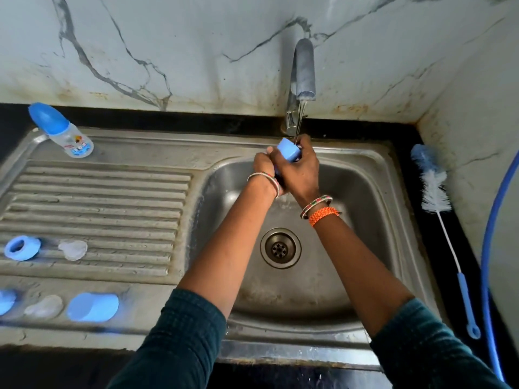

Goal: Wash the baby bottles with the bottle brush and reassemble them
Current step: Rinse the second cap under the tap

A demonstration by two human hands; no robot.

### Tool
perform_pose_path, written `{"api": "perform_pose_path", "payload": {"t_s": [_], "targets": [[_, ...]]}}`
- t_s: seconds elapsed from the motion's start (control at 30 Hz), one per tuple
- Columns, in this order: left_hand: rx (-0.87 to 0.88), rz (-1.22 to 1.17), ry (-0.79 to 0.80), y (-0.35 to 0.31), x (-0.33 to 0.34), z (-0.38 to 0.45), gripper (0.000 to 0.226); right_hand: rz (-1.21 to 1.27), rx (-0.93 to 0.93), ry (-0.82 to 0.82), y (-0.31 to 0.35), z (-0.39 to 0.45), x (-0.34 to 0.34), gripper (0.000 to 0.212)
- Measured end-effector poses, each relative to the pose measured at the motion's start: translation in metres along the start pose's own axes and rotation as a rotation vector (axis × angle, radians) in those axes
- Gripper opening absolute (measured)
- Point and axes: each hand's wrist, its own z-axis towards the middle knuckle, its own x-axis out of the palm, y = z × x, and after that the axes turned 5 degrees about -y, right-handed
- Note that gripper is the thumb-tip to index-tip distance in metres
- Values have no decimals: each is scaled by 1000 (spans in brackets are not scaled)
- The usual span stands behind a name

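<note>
Both hands meet over the sink basin (365, 220) under a thin stream from the tap (303, 71). My right hand (302, 171) and my left hand (264, 167) together grip a blue bottle cap (288, 149), which sits in the water stream. An assembled baby bottle (63, 131) with a blue cap stands at the back left of the drainboard. On the drainboard lie a blue collar ring (22, 247), a clear nipple (73, 249), another blue cap (92, 307), a second clear nipple (43, 307) and a blue part (5, 301) at the left edge.
The bottle brush (434, 189) with blue and white bristles lies on the black counter right of the sink, its blue handle towards me. A blue hose (488, 248) runs along the right wall. The drain (280, 247) is in the basin's middle.
</note>
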Motion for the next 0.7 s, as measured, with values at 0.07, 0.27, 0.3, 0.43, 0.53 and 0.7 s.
{"api": "perform_pose_path", "payload": {"t_s": [0.07,0.27,0.3,0.43,0.53,0.7], "targets": [[-84,-28,33,-5,1,-5,39,53,-7,38,5,5,-6,38],[-111,-169,87,-4,-2,-7,60,-1,-37,177,-6,-1,-17,39],[-98,-178,76,0,-1,-9,57,-65,-61,167,-10,0,-18,43],[-28,-206,139,11,-1,-13,48,-194,-90,189,-8,12,-17,47],[2,-210,140,12,-10,-11,45,-330,-182,243,-7,15,-12,47],[15,-193,-38,8,-23,3,29,-406,-276,344,-8,5,-8,51]]}}
